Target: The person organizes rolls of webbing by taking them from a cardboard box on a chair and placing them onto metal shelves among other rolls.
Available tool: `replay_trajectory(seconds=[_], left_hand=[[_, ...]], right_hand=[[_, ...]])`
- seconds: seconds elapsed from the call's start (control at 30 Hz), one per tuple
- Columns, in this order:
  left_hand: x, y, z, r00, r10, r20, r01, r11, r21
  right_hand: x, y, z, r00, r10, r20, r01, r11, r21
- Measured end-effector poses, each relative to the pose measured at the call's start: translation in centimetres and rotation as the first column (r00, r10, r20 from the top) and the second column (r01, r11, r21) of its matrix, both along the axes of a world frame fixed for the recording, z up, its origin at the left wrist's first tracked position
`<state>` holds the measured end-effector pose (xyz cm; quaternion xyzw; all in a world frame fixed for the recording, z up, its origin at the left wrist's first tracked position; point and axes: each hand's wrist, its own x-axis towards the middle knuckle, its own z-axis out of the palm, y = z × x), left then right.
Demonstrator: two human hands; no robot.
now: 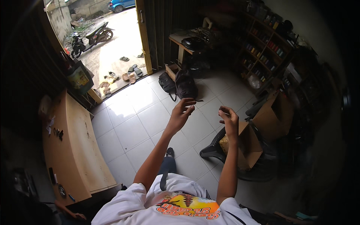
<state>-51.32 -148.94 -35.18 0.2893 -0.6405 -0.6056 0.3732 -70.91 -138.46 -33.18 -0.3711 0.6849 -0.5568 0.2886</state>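
Both of my arms reach forward over the tiled floor, hands raised in mid-air. My left hand (182, 115) has its fingers loosely curved and apart from the thumb, holding nothing. Facing it across a gap is my right hand (230, 122), its fingers also bent and parted, nothing in them. Beyond my left hand, on the floor, sits a black backpack (186, 85) beside a smaller dark bag (166, 82). Nearest below my right hand is an open cardboard box (250, 147) resting on a black plastic chair (213, 149).
A wooden table (88, 150) with small items stands left; another person's hand (80, 216) shows below it. Sandals (135, 70) lie at the open doorway, a motorbike (99, 35) outside. A thread-spool shelf (264, 50) and another cardboard box (272, 116) are at right.
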Motion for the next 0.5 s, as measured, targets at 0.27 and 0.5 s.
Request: replay_trajectory(seconds=[0.27, 0.5], left_hand=[[-13.6, -15.9, -0.5, 0.98, -0.189, 0.061, 0.186, 0.981, 0.052], [-32.5, -23.8, -2.8, 0.867, -0.486, 0.11, 0.477, 0.874, 0.095]], right_hand=[[-10.2, -11.0, -2.3, 0.981, -0.147, 0.124, 0.143, 0.989, 0.042], [-24.1, -14.5, -8.6, 0.9, -0.42, 0.119, 0.421, 0.907, 0.015]])
